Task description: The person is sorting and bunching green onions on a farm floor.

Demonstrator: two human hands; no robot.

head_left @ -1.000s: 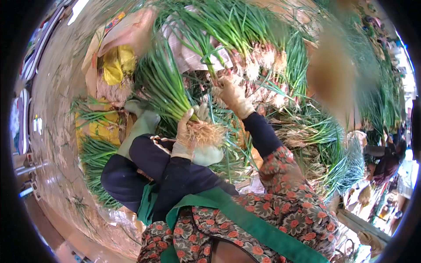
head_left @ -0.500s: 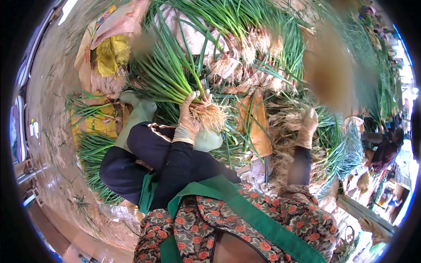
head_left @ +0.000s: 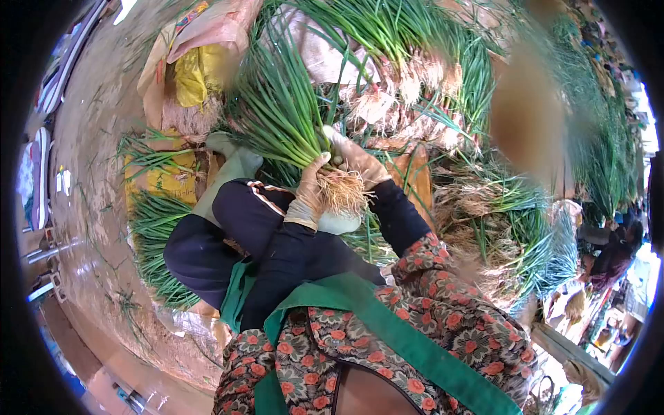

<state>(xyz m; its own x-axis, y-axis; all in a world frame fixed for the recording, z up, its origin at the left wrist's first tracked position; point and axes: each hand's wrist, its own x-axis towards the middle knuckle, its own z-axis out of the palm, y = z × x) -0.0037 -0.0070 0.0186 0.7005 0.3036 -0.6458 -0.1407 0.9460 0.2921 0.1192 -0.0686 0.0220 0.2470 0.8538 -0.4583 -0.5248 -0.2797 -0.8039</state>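
Observation:
A bunch of green onions (head_left: pixel 294 128) lies tilted in front of me, leaves up and left, pale roots down and right. My left hand (head_left: pixel 309 190), in a pale glove, is closed round the stems just above the roots. On the other side of the same stems is my right hand (head_left: pixel 358 160), also gloved, its fingers curled against the bunch. Some of its fingertips are hidden behind the stems.
More green onions with pink-white roots (head_left: pixel 408 79) lie ahead. To the right is a heap of onions with brownish roots (head_left: pixel 477 194). Yellow sacking (head_left: pixel 162 181) and loose leaves are at the left. Another person (head_left: pixel 612 252) is at the far right.
My right hand has come left from the root heap to the bunch and now grips its stems. My left hand keeps its hold, and the view has shifted slightly.

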